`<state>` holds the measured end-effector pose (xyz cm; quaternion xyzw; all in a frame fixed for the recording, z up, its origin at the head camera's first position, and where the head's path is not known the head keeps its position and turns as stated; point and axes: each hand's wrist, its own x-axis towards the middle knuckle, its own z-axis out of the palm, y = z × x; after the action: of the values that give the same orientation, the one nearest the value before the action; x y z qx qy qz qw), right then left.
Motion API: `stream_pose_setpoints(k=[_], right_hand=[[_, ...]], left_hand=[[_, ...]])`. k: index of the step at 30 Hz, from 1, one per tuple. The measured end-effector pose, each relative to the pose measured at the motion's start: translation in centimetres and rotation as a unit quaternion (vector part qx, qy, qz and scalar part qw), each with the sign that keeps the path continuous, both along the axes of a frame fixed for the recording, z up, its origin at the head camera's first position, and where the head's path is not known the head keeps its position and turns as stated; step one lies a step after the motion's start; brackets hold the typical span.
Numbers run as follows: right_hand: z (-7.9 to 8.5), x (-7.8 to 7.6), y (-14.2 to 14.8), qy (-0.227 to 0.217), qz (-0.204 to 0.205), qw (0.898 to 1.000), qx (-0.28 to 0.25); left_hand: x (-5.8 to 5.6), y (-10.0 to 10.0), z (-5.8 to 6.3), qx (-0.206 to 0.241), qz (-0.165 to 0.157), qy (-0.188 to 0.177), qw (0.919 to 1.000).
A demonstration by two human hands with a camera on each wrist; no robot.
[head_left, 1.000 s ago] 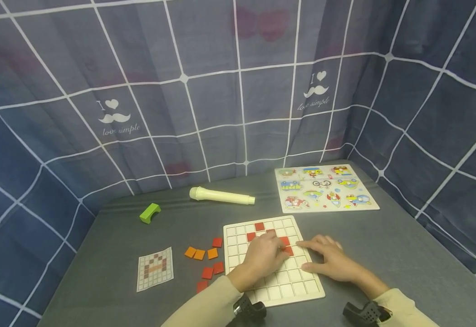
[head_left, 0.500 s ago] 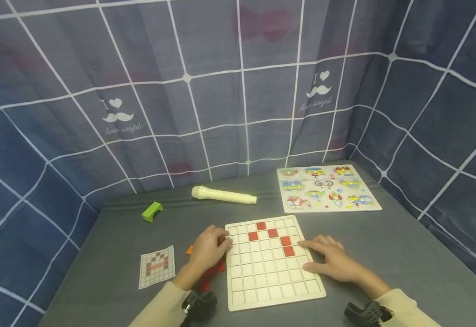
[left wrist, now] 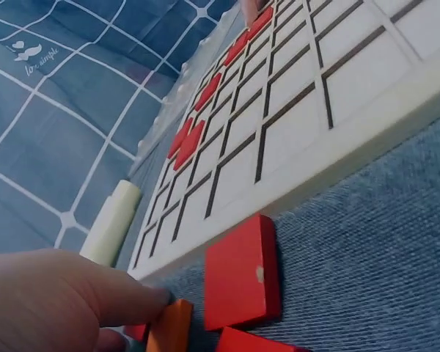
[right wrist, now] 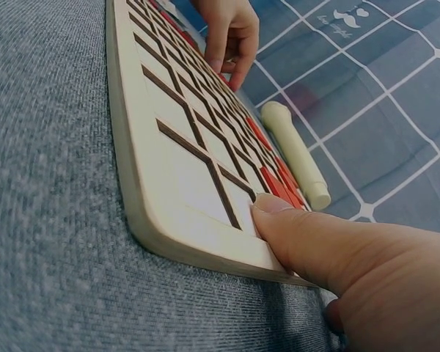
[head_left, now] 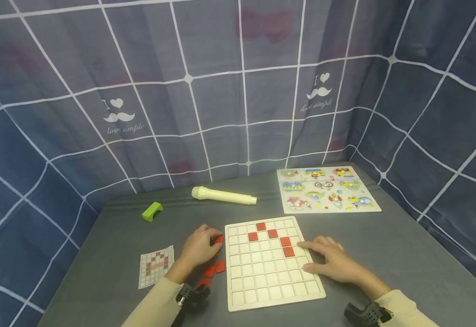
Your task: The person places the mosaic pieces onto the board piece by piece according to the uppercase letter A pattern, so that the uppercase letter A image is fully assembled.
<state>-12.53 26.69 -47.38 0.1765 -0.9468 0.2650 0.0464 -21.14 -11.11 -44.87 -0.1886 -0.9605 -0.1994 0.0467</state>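
Note:
My left hand point(head_left: 198, 245) is left of the white grid board point(head_left: 276, 290), its fingers curled round a red square tile point(head_left: 219, 239). In the left wrist view, the thumb lies beside an orange tile point(left wrist: 170, 326), with a bit of red tile point(left wrist: 136, 331) under it. More red tiles point(head_left: 220, 266) lie by the board's left edge; the hand hides part of the group. My right hand point(head_left: 329, 260) rests at the board's right edge, index finger and thumb extended onto its rim. Several red tiles point(head_left: 261, 226) sit in the board's upper squares.
A printed pattern card point(head_left: 156, 266) lies at the left, partly behind my left wrist. Farther back are a green arched block point(head_left: 152, 211) and a pale yellow toy microphone point(head_left: 223, 195). A vehicle puzzle board point(head_left: 329, 188) lies at the back right, before the checked curtain point(head_left: 217, 104).
My left hand has moved left off the grid board to the loose tiles, uncovering the red tiles in its upper squares. My right hand has stayed at the board's right edge.

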Motion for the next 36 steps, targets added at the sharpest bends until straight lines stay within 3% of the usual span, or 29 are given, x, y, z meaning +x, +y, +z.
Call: stream_pose_setpoints(k=[11,18,26,36], right_hand=[[0.0,0.03,-0.01,-0.009,-0.008,1.0,-0.001],[-0.09,0.06,-0.01,-0.01,-0.008,1.0,-0.004],[-0.19,0.05,-0.01,-0.006,-0.006,1.0,-0.007],[-0.05,0.07,-0.09,-0.007,-0.005,1.0,-0.008]], left_hand=[[0.29,-0.16,0.5,-0.002,0.011,-0.005,0.9999],[0.02,-0.12,0.32,0.003,0.014,0.0,0.9999],[-0.03,-0.48,0.02,0.017,0.042,-0.018,0.9988],[-0.14,-0.92,0.19,0.021,0.043,-0.025,0.9986]])
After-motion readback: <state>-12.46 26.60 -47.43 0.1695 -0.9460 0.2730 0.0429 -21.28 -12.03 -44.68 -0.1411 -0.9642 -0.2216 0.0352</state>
